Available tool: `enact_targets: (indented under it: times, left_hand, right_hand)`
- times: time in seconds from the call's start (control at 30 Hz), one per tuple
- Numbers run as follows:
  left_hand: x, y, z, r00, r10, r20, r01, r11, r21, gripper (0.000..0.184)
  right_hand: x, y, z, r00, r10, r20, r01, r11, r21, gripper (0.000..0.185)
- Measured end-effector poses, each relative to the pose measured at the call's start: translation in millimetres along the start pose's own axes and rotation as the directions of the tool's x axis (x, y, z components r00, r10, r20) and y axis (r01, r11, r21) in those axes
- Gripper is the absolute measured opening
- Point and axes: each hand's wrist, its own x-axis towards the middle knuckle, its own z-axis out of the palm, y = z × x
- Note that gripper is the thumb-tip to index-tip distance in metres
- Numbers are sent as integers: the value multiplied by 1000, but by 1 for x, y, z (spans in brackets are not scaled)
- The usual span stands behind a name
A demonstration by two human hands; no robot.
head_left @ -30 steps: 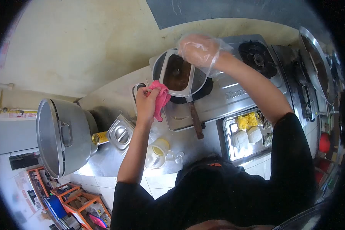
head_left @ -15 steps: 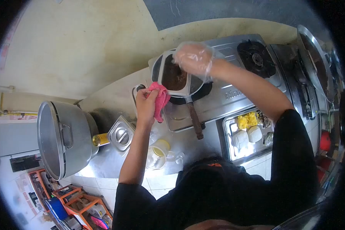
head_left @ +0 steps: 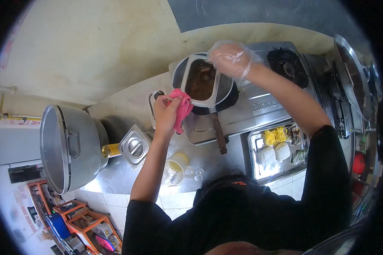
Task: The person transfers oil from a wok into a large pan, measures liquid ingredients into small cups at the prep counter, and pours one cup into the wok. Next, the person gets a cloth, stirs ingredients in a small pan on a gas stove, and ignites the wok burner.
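My left hand (head_left: 165, 111) is closed on a pink cloth (head_left: 183, 111), pressed at the near left corner of a rectangular metal container (head_left: 210, 102). Dark brown liquid (head_left: 200, 83) fills part of the container, which rests over a round pan (head_left: 227, 87) on the stove. My right hand (head_left: 230, 59), in a clear plastic glove, is over the container's far right edge with fingers curled down; whatever it holds is hidden. The pan's wooden handle (head_left: 218, 134) points toward me.
A large pot (head_left: 83, 148) stands left, beside a yellow can (head_left: 111, 150) and a metal lid (head_left: 135, 147). Nearer me is a measuring jug (head_left: 174, 169). A tray (head_left: 259, 172) with yellow and white food lies right, below the stove's free burner (head_left: 288, 68).
My gloved right hand has dipped toward the container and risen back up and right, stirring movement showing in the liquid. My left hand still grips the cloth.
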Motion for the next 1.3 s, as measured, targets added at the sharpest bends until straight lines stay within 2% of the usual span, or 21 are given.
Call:
enact_targets:
  times: [0.07, 0.13, 0.17, 0.2, 0.27, 0.3, 0.4, 0.47, 0.53, 0.6, 0.67, 0.8, 0.83, 0.93, 0.97, 1.0, 1.07, 1.1, 1.17, 1.27, 1.3]
  left_hand:
    - [1, 0, 2, 1000, -2, -6, 2, 1000, -4, 28]
    - [1, 0, 1, 1000, -14, -19, 14, 1000, 1, 28]
    - [0, 0, 1, 1000, 3, -23, -3, 1000, 8, 29]
    - [-2, 1, 1, 999, 22, -28, -22, 1000, 12, 29]
    - [-8, 6, 3, 999, 11, -33, -10, 1000, 29, 29]
    - [-7, 9, 6, 1000, 4, -26, -2, 999, 54, 30]
    - [-5, 7, 5, 999, -35, -34, 35, 999, 4, 30]
    - [-2, 4, 3, 1000, -16, -22, 17, 1000, 10, 31]
    - [-4, 1, 1, 1000, 5, -16, -5, 1000, 3, 31]
    - [-3, 2, 3, 1000, 10, -13, -9, 999, 34, 31]
    - [-4, 6, 6, 1000, -12, -15, 13, 1000, 12, 31]
    - [-6, 7, 3, 1000, -9, -30, 10, 999, 34, 31]
    - [-7, 5, 2, 999, -10, -31, 10, 999, 31, 31]
    - [-6, 4, 6, 1000, -21, -7, 21, 1000, -2, 31]
    - [-6, 5, 7, 999, -31, -15, 31, 999, -17, 31]
    - [-6, 5, 7, 999, -45, -24, 44, 999, -30, 32]
    - [-5, 4, 5, 999, -30, -25, 30, 999, -13, 31]
    - [-6, 3, 4, 1000, -11, -26, 11, 1000, -6, 31]
    - [-7, 3, 3, 999, -10, -33, 11, 1000, 17, 31]
    - [-7, 6, 7, 999, -13, -42, 14, 1000, 21, 30]
    - [-7, 5, 7, 998, -27, -57, 27, 1000, 6, 29]
  right_hand:
    - [-6, -28, -7, 1000, 10, -11, -9, 999, 41, 12]
    - [-15, -49, -12, 991, -123, 62, 108, 974, 201, 15]
    - [-20, -37, -18, 971, -235, -44, 234, 895, 381, 17]
    - [-11, -26, -20, 970, -238, -42, 235, 892, 386, 17]
    - [6, -7, -25, 947, 57, 317, -118, 977, 176, 17]
    - [1, -5, -12, 991, -91, 101, 80, 991, 106, 18]
    - [-15, -38, -5, 970, -218, -104, 237, 938, 251, 18]
    - [-15, -35, -25, 985, -172, -23, 169, 921, 352, 18]
    - [-1, -13, -25, 983, -3, 183, -13, 996, 83, 17]
    - [4, -6, -13, 983, -18, 182, 8, 999, 54, 17]
    - [1, -32, -9, 992, -122, -22, 124, 971, 205, 15]
    - [-6, -16, -21, 962, -273, 17, 269, 956, 114, 16]
    - [5, -9, -20, 976, -136, 172, 124, 989, 81, 17]
    - [5, -22, -15, 990, 10, 138, -34, 985, 167, 15]
    - [4, -39, -15, 985, -58, 161, 44, 995, 92, 14]
    - [-2, -47, -15, 980, -131, 149, 95, 968, 232, 14]
    - [-7, -40, -29, 969, -226, 97, 198, 951, 237, 13]
    - [-5, -28, -24, 969, -228, 98, 200, 950, 241, 13]
    - [8, -2, -15, 977, 80, 197, -116, 977, 179, 13]
    - [10, -24, -12, 992, -85, 94, 77, 993, 87, 12]
    - [9, -40, -18, 981, -87, 175, 68, 991, 114, 11]
